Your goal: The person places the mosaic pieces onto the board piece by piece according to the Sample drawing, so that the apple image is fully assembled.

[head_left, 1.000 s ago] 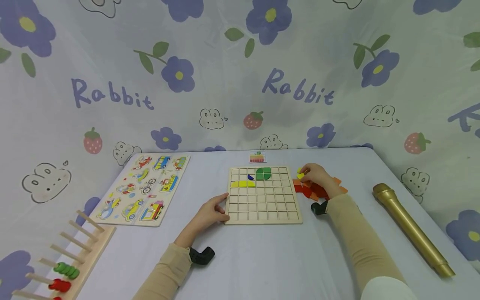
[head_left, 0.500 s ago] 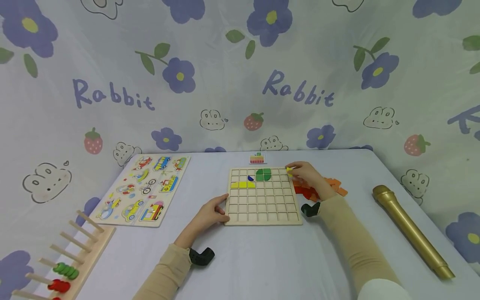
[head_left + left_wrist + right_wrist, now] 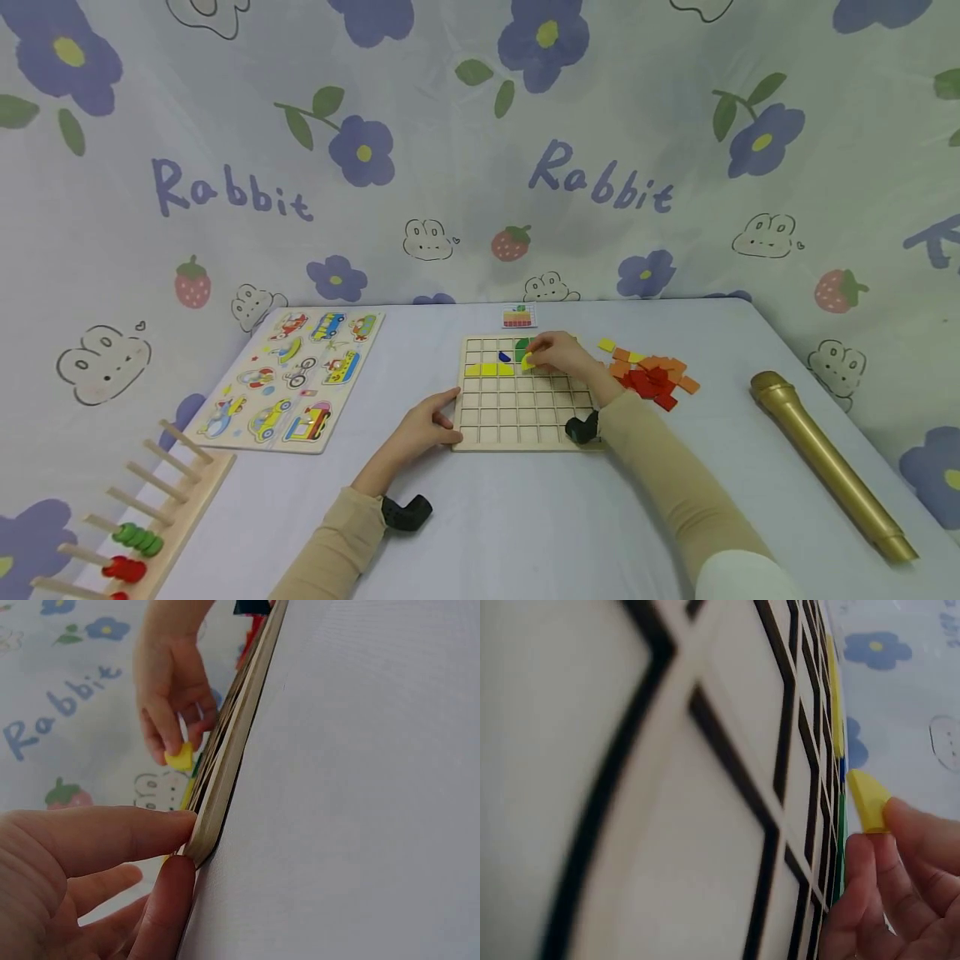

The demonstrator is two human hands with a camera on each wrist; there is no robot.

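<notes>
Right fingers point(image 3: 922, 829) tight on a yellow piece point(image 3: 868, 804) over the grid board point(image 3: 506, 410), left fingers point(image 3: 120, 836) around its edge point(image 3: 226, 769).

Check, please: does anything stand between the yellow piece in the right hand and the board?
Nothing visible blocks the yellow piece; green pieces lie close by on the board, and the right hand partly hides it.

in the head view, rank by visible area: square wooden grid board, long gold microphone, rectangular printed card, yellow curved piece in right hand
1. Square wooden grid board
2. Long gold microphone
3. Rectangular printed card
4. Yellow curved piece
</notes>
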